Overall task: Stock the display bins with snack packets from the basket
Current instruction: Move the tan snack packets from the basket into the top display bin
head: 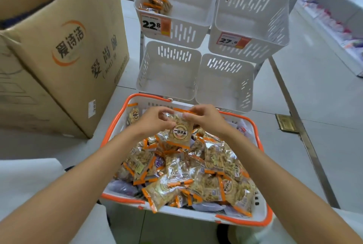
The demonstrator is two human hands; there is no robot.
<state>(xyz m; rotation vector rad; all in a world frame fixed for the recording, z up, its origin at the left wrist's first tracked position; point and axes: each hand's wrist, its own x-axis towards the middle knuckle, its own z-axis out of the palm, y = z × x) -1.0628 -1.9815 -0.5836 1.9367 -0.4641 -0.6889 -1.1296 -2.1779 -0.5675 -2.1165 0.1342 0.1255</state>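
Two hands at work above the basket (115,125), seen from the head camera: left hand (155,121) pinching the upper left corner of one snack packet (179,132) between thumb and fingertips, right hand (206,119) pinching its upper right corner likewise. Packet held upright over the far half of the basket, round label facing the camera, lower orange edge just above the heap of packets (196,175) — clear wrappers with orange strips, piled loosely and filling the white basket with its orange rim and handles. Beyond the basket, in two tiers, white and slotted: upper left bin (188,33) with a small stack of packets (157,4) in its left corner and a price tag (155,24) reading 22.8 on its front; upper right bin (275,27) with a second tag (232,41) reading 27.6; lower left bin (169,70) and lower right bin (225,86) just behind the basket's far rim. Left of the bins, a large cardboard box (78,57) with printed characters — standing on the pale floor (314,125). Far right, blurred store shelves (334,8).
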